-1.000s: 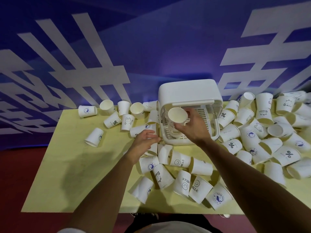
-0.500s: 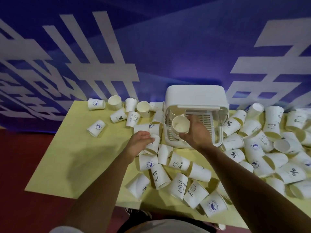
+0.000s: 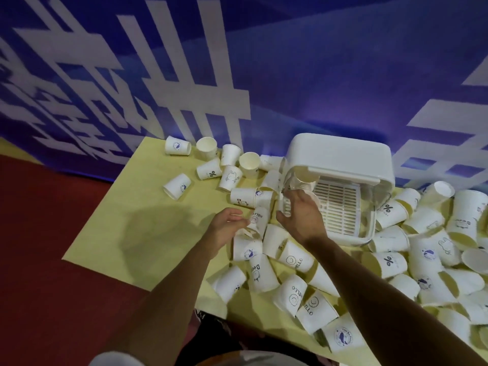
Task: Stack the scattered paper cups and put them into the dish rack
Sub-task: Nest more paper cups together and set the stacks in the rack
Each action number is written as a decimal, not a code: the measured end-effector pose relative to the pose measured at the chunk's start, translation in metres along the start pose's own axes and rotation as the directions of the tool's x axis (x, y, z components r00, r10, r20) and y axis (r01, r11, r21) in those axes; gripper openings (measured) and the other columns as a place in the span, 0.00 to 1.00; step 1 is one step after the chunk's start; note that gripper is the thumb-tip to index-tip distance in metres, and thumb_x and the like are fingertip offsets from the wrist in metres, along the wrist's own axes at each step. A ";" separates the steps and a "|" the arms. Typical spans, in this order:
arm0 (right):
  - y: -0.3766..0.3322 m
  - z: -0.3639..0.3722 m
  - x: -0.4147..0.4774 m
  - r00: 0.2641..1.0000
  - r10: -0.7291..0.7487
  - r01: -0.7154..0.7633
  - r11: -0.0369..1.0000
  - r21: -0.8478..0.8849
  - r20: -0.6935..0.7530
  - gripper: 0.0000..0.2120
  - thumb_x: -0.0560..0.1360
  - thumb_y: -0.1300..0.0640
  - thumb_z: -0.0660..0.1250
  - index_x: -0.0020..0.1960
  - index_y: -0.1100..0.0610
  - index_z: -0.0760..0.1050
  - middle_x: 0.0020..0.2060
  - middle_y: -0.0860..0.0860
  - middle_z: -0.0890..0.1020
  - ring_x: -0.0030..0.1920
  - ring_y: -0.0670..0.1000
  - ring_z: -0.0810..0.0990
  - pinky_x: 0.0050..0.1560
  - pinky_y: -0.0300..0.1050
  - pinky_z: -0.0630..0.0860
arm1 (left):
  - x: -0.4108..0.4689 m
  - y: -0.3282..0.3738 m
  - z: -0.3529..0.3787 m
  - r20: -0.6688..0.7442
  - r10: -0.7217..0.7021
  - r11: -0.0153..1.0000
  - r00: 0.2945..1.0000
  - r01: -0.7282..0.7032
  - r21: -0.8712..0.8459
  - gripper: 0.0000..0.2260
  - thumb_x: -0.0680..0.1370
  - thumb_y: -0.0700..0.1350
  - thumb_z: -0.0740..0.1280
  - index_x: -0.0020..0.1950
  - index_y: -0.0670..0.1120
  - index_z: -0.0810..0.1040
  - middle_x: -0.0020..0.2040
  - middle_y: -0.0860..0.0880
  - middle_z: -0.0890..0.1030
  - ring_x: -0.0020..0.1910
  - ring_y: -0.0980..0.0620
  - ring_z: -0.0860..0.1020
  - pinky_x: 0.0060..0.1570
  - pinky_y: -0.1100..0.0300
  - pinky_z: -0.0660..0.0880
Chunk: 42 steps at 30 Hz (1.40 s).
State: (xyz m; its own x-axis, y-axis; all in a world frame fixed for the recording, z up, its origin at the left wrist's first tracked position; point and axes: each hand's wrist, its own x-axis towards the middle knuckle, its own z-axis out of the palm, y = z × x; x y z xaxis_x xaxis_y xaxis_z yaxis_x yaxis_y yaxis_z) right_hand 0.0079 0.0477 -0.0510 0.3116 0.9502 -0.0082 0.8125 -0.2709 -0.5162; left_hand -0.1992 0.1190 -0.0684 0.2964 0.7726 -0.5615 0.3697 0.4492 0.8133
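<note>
**Two bare hands at a dish rack among scattered paper cups**

A short stack (image 3: 303,184) of white paper cups stood in the left part of a white plastic rack (image 3: 343,159). Its top was tucked partly under the rack's raised lid. The rack sat toward the far side of the table, with its slatted floor bare to the right of the stack.

The right hand (image 3: 301,216) hovered just near the stack with its back to the camera. Its fingers were spread and relaxed, and it held nothing. Whether the fingertips touched the stack could not be told. The right forearm ran in from the near right.

The left hand (image 3: 227,225), just left of the rack, had its fingers curled round a tilted cup (image 3: 260,220) printed HELLO. The picture was blurred there, so the grip looked light rather than certain. The left forearm reached in from the near left.

The step appeared to be gathering the next cup for the stack. To do it well, the hand should hold the thin wall gently, turn the cup to match the stack, and slide it straight on. The free right hand could steady the stack.

Dozens of loose cups (image 3: 388,262) lay on their sides around the rack, most of them near and to the right. All rested on a yellow table (image 3: 126,220). A blue banner (image 3: 317,75) with white strokes hung beyond it, and red floor (image 3: 39,247) showed to the left.
</note>
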 end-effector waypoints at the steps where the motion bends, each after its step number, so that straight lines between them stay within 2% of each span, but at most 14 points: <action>1: -0.008 0.006 0.005 1.000 -0.008 0.008 1.000 0.001 0.020 0.25 0.73 0.49 0.70 0.68 0.57 0.72 0.62 0.54 0.77 0.62 0.56 0.75 0.62 0.50 0.73 | 0.004 -0.001 -0.008 -0.010 -0.004 1.000 1.000 0.004 -0.002 0.15 0.75 0.45 0.75 0.59 0.47 0.79 0.57 0.48 0.82 0.52 0.54 0.80 0.46 0.61 0.75; 6: -0.046 0.039 0.041 0.996 -0.008 0.009 1.000 -0.018 0.094 0.24 0.74 0.50 0.70 0.67 0.57 0.73 0.60 0.55 0.77 0.60 0.57 0.76 0.59 0.48 0.73 | 0.033 -0.006 -0.065 -0.027 -0.045 0.999 0.999 0.045 -0.020 0.15 0.75 0.45 0.74 0.60 0.46 0.77 0.56 0.47 0.82 0.49 0.53 0.80 0.46 0.58 0.75; 11: -0.096 0.076 0.085 0.990 0.023 -0.016 0.999 -0.046 0.137 0.25 0.73 0.49 0.71 0.67 0.57 0.73 0.60 0.54 0.78 0.59 0.56 0.77 0.58 0.48 0.73 | 0.078 -0.013 -0.130 -0.143 -0.063 0.998 0.988 0.059 -0.029 0.14 0.73 0.45 0.76 0.57 0.45 0.78 0.51 0.51 0.81 0.49 0.54 0.78 0.46 0.59 0.72; 14: -0.124 0.097 0.115 0.989 0.012 -0.005 0.999 -0.045 0.145 0.25 0.72 0.51 0.72 0.66 0.60 0.73 0.58 0.58 0.79 0.58 0.59 0.77 0.58 0.51 0.74 | 0.112 -0.016 -0.165 -0.253 -0.072 0.997 0.965 0.068 -0.024 0.13 0.71 0.45 0.78 0.51 0.46 0.78 0.51 0.49 0.81 0.49 0.51 0.78 0.47 0.59 0.71; 17: -0.148 0.118 0.149 0.985 0.001 0.016 0.995 -0.096 0.175 0.25 0.71 0.53 0.73 0.64 0.61 0.73 0.57 0.60 0.79 0.56 0.62 0.77 0.56 0.54 0.75 | 0.140 -0.018 -0.189 -0.403 -0.056 0.995 0.913 0.086 0.056 0.17 0.69 0.44 0.78 0.50 0.44 0.73 0.55 0.44 0.76 0.48 0.47 0.77 0.45 0.61 0.71; 19: -0.163 0.130 0.172 0.982 -0.023 0.047 0.991 -0.123 0.190 0.24 0.71 0.53 0.73 0.63 0.62 0.74 0.56 0.61 0.80 0.54 0.63 0.78 0.55 0.55 0.76 | 0.152 -0.017 -0.200 -0.466 -0.040 0.989 0.884 0.101 0.106 0.21 0.67 0.45 0.79 0.52 0.42 0.72 0.56 0.43 0.73 0.52 0.45 0.75 0.49 0.58 0.74; 24: -0.198 0.156 0.239 0.965 -0.054 0.100 0.980 -0.171 0.255 0.24 0.76 0.51 0.70 0.68 0.59 0.71 0.63 0.58 0.77 0.60 0.60 0.76 0.60 0.54 0.75 | 0.172 -0.022 -0.215 -0.547 0.049 0.984 0.836 0.052 0.169 0.28 0.64 0.44 0.79 0.57 0.41 0.67 0.56 0.47 0.67 0.63 0.44 0.66 0.62 0.56 0.69; 26: -0.210 0.169 0.267 0.958 -0.074 0.132 0.972 -0.196 0.278 0.25 0.76 0.50 0.69 0.69 0.58 0.69 0.64 0.57 0.76 0.61 0.58 0.75 0.62 0.52 0.74 | 0.183 -0.028 -0.219 -0.573 0.124 0.980 0.810 -0.010 0.198 0.30 0.61 0.49 0.77 0.56 0.41 0.68 0.53 0.49 0.65 0.61 0.41 0.67 0.63 0.49 0.70; 29: -0.227 0.190 0.303 0.947 -0.099 0.165 0.966 -0.197 0.305 0.26 0.76 0.49 0.70 0.70 0.57 0.69 0.63 0.56 0.76 0.61 0.57 0.75 0.61 0.52 0.74 | 0.203 -0.047 -0.223 -0.611 0.244 0.962 0.753 -0.106 0.253 0.37 0.59 0.64 0.71 0.55 0.37 0.69 0.51 0.45 0.70 0.53 0.42 0.70 0.56 0.51 0.69; 34: -0.245 0.232 0.341 0.929 -0.112 0.195 0.958 -0.211 0.352 0.27 0.74 0.50 0.72 0.68 0.59 0.68 0.61 0.58 0.75 0.60 0.58 0.75 0.62 0.52 0.73 | 0.216 -0.052 -0.230 -0.550 0.170 0.983 0.817 -0.101 0.154 0.37 0.60 0.55 0.76 0.62 0.48 0.62 0.57 0.48 0.74 0.53 0.44 0.71 0.56 0.48 0.74; 37: -0.249 0.251 0.346 0.928 -0.120 0.226 0.935 -0.275 0.353 0.29 0.74 0.52 0.72 0.70 0.60 0.67 0.63 0.59 0.74 0.61 0.60 0.74 0.63 0.54 0.72 | 0.220 -0.058 -0.232 -0.551 0.127 0.992 0.825 -0.093 0.089 0.38 0.62 0.56 0.75 0.67 0.48 0.62 0.61 0.48 0.75 0.56 0.45 0.70 0.58 0.53 0.71; 40: -0.252 0.260 0.344 0.919 -0.078 0.208 0.929 -0.307 0.386 0.27 0.75 0.53 0.70 0.70 0.59 0.66 0.62 0.59 0.72 0.59 0.61 0.75 0.60 0.56 0.74 | 0.220 -0.058 -0.233 -0.542 0.168 0.986 0.824 -0.135 0.100 0.41 0.65 0.56 0.74 0.73 0.51 0.61 0.66 0.49 0.75 0.58 0.45 0.73 0.60 0.69 0.63; 41: -0.253 0.261 0.342 0.917 -0.062 0.193 0.933 -0.303 0.394 0.27 0.75 0.53 0.70 0.70 0.59 0.66 0.62 0.58 0.72 0.59 0.61 0.75 0.60 0.56 0.75 | 0.219 -0.058 -0.235 -0.540 0.192 0.981 0.819 -0.157 0.111 0.41 0.65 0.58 0.74 0.74 0.52 0.62 0.66 0.50 0.76 0.58 0.46 0.74 0.61 0.70 0.62; 42: -0.254 0.260 0.339 0.918 -0.051 0.179 0.939 -0.294 0.394 0.26 0.75 0.53 0.70 0.70 0.59 0.67 0.62 0.58 0.72 0.58 0.61 0.76 0.60 0.56 0.75 | 0.217 -0.057 -0.237 -0.541 0.229 0.973 0.810 -0.186 0.133 0.40 0.66 0.59 0.73 0.74 0.50 0.64 0.66 0.49 0.77 0.58 0.47 0.75 0.63 0.66 0.64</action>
State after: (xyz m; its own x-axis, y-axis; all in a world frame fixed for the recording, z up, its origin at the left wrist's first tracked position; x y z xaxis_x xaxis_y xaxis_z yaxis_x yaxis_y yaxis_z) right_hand -0.2203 0.4790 -0.1455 0.0501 0.9466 -0.3185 0.9636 -0.1297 -0.2340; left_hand -0.3640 0.3676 -0.2004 -0.1515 0.9708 -0.1861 0.4215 0.2338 0.8762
